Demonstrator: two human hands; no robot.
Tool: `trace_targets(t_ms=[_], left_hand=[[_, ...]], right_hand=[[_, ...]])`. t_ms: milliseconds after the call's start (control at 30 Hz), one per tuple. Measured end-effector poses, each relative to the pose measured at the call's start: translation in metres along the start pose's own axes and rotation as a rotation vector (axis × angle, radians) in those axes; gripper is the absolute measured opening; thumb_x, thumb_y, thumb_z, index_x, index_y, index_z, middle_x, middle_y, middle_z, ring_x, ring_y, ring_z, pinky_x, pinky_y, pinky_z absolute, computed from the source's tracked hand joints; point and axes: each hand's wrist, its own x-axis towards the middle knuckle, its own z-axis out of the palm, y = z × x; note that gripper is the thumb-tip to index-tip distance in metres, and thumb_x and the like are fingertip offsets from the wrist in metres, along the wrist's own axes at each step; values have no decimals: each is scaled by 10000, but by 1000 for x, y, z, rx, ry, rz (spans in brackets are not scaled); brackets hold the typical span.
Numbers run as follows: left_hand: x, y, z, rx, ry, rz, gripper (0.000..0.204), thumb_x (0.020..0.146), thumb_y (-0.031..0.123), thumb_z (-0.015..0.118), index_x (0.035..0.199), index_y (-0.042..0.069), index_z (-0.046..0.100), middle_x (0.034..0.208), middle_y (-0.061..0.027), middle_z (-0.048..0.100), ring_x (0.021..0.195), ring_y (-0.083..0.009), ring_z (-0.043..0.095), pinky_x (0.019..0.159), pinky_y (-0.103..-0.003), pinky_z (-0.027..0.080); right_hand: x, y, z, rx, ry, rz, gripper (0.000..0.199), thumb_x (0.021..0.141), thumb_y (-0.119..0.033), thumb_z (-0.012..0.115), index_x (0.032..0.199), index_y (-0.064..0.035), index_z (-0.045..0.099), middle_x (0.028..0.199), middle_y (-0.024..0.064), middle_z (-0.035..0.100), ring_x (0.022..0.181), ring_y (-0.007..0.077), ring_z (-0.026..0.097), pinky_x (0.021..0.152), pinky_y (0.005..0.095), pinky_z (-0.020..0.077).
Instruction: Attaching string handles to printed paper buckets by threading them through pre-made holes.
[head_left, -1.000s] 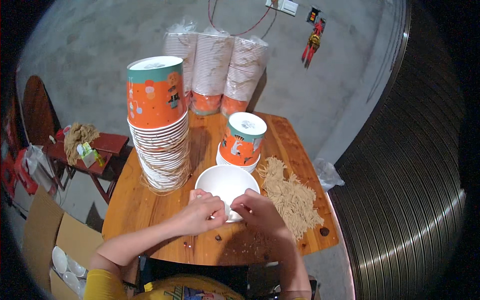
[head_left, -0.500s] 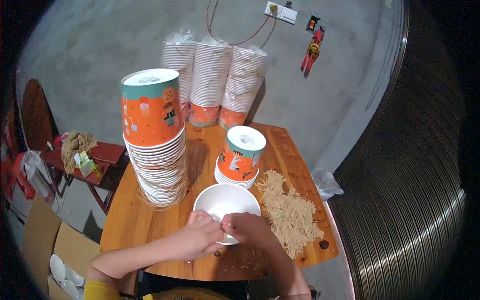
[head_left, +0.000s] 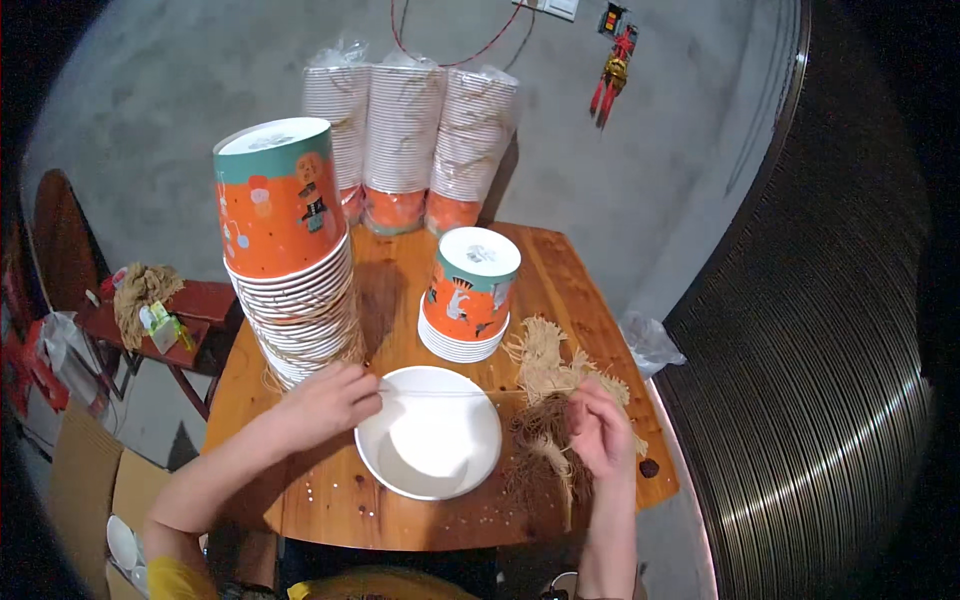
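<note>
A thin string (head_left: 445, 393) is stretched across the mouth of a white paper tub (head_left: 392, 470) standing open side up near the table's front. My left hand (head_left: 325, 405) pinches one end beside the tub's left rim. At the other end my right hand (head_left: 603, 430) has thumb and forefinger closed on the string, over a pile of tan strings (head_left: 540, 350). To the left rises a tall stack of upside-down orange and green paper tubs (head_left: 280, 225), strings hanging round its white rims. Behind the white tub is a shorter upside-down stack (head_left: 468, 300).
Several plastic-wrapped tub stacks (head_left: 405, 130) stand at the table's back by the grey wall. Left of the wooden table (head_left: 385, 270) are a red bench (head_left: 205, 300) with tan strings and a cardboard box (head_left: 85, 465). A ribbed metal shutter (head_left: 820, 400) lines the right.
My hands have moved from together over the tub to wide apart, left hand leftward, right hand rightward, drawing the string out between them. The whole view has shifted slightly.
</note>
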Motion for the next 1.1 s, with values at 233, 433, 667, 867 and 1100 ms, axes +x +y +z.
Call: trace_targets(t_ms=[233,433,667,867,1100], left_hand=[[8,-17,-1,-72,69,-53,214,722,112,593,927,55,616,946,-52,546,905,-219,533,754,-317,481],[35,66,-22,-779,-83,-389,361,878,270,608,1143,32,552,1000,-166,618,911,-351,606,787,-387,495],[37,64,-43,-864,-138,-594,290,832,136,534,1095,52,624,931,-156,660,807,-255,656,736,-334,513],[22,36,-47,-1361,-113,-821,277,828,60,535,1085,-22,600,901,-43,629,831,-102,571,748,-263,478],[18,27,-44,-1358,-107,-821,248,836,48,533,1065,-27,591,913,-28,614,845,-76,542,775,-235,449]], right_hand=[[-37,-14,-5,144,210,58,235,891,-51,536,1120,0,524,1035,181,633,841,237,666,695,304,571],[-38,-9,31,-649,329,199,122,869,-12,515,901,-19,632,887,86,653,709,117,615,605,203,473],[-17,-4,118,-419,297,-285,29,801,-13,553,774,-2,554,880,132,555,853,205,547,833,330,443],[-17,63,96,-204,-24,-143,265,901,-295,533,803,-52,487,776,119,579,794,249,600,905,406,441],[-8,68,127,-277,-65,-76,392,1005,-322,348,854,13,485,884,192,597,820,293,644,761,435,535]])
